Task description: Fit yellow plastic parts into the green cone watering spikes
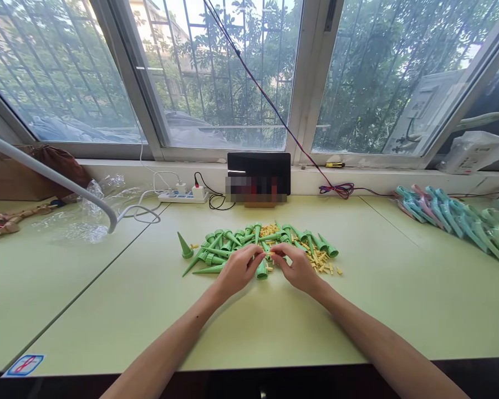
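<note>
My left hand (pixel 244 267) and my right hand (pixel 296 268) meet over the middle of a pile, thumbs and fingertips pinched. Between them is a small yellow plastic piece (pixel 270 253), mostly covered by the fingers. Directly below the fingertips lies a green plastic spike (pixel 261 270), its round wide end facing me. Several more green hollow spikes (pixel 216 250) are heaped behind and to the left of my hands. Small yellow pieces (pixel 322 260) lie scattered to the right, with more (pixel 268 230) heaped at the back.
One green spike (pixel 184 246) stands upright at the pile's left edge. Behind are a dark-screened tablet (pixel 258 169) and a power strip (pixel 183 196). A white tube (pixel 54 172) and clear plastic wrap (pixel 92 216) are at left. Pastel plastic pieces (pixel 457 216) lie at right.
</note>
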Motion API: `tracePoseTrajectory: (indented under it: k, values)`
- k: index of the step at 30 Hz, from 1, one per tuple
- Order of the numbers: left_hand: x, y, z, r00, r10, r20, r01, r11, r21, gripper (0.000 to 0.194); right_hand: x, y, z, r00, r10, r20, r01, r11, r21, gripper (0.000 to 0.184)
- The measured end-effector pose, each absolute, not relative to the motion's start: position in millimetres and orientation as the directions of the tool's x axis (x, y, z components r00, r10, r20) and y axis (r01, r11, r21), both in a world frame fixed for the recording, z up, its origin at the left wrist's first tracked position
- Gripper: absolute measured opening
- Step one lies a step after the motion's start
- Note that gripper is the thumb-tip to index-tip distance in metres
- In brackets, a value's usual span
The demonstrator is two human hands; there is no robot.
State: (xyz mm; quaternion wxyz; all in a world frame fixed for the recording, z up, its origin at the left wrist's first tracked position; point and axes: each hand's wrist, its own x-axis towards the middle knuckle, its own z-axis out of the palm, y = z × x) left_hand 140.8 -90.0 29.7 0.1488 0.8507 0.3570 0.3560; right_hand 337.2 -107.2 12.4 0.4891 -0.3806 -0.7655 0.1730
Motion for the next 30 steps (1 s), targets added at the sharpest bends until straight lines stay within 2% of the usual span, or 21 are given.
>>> tracePoseTrajectory:
  k: [5,15,30]
  values:
    - [141.2,-90.6,29.2,0.507,0.712,0.486,0.509,-0.702,0.498,0.019,337.6,-105.4,10.8,-0.190,0.760,0.622,0.435,0.633,-0.640,0.012]
    - [140.0,-90.4,26.6,0.607,0.714,0.349,0.556,-0.695,0.456,0.016,338.0,-105.3,10.6,-0.163,0.759,0.631,0.439,0.628,-0.642,0.011]
    - [140.2,-90.7,30.0,0.653,0.706,0.275,0.598,-0.703,0.385,0.023,337.5,-106.2,12.1,-0.161,0.769,0.619,0.460,0.613,-0.642,0.011]
